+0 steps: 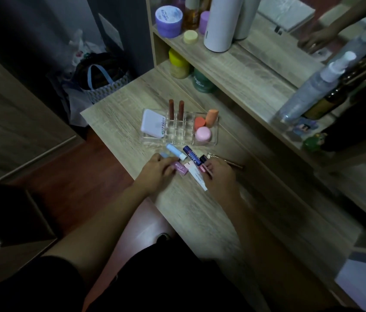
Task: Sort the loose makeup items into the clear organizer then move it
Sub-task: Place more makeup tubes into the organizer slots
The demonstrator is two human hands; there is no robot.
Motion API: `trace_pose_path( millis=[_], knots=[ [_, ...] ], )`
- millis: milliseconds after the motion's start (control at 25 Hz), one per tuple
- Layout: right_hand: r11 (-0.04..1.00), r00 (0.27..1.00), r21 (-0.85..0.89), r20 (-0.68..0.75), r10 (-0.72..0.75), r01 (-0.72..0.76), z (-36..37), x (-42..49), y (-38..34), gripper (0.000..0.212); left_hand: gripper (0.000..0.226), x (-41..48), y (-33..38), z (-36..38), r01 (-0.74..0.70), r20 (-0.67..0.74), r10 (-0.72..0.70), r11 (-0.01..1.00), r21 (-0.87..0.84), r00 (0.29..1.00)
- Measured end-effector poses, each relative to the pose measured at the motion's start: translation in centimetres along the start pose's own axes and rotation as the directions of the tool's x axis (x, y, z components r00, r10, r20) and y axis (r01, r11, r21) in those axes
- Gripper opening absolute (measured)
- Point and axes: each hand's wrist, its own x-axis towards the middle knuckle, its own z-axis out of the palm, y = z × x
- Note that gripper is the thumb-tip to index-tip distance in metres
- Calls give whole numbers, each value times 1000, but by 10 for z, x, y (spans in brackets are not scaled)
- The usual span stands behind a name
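Observation:
The clear organizer (pixel 178 132) stands on the wooden desk (pixel 200 210). It holds a lilac compact (pixel 153 124) on the left, two brown-red lipsticks (pixel 171 109) upright at the back, and orange and pink sponges (pixel 203 134) on the right. In front of it lie a light blue balm stick (pixel 176 152), a navy Nivea stick (pixel 192 156), a pink tube (pixel 181 169) and a white tube (pixel 196 177). My left hand (pixel 157 174) rests flat, its fingertips touching the pink tube. My right hand (pixel 219 176) curls around a rose lip gloss (pixel 205 166) with a dark cap.
A gold-handled tool (pixel 231 163) lies by my right hand. The shelf unit behind holds jars, a white bottle (pixel 221 23) and spray bottles (pixel 317 86), with a mirror above. The desk's edge is just left of my left hand; bags sit on the floor.

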Motion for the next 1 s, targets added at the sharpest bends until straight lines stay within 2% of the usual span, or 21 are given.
trace_pose_path(
  millis=[120, 240, 440, 560, 680, 840, 1000],
  knots=[
    [995, 993, -11, -61, 98, -99, -2, -9, 5, 11, 31, 2, 2, 7, 63, 2, -63, 997, -34, 998],
    [987, 987, -19, -25, 156, -157, -1, -16, 9, 21, 25, 5, 6, 10, 106, -19, -108, 992, -75, 994],
    [985, 985, 12, 13, 171, -171, 4, -16, 12, 19, 17, 9, 8, 14, 209, -48, -219, 965, -157, 975],
    [987, 985, 35, -64, 159, -157, 3, -10, 13, 11, 14, 10, 8, 13, 278, -23, -287, 943, -181, 958],
    [989, 982, -42, -133, 136, -142, -4, 10, 19, 11, 8, 13, 11, 9, 335, -17, -353, 902, -274, 936],
    [979, 984, -110, -55, 168, -173, -12, 29, 30, 35, 23, 7, 21, 4, 349, -60, -411, 835, -425, 910],
    [969, 990, -206, -10, 139, -138, -17, 35, 38, 27, 47, 3, 29, -1, 303, -77, -456, 698, -650, 886]
  ],
)
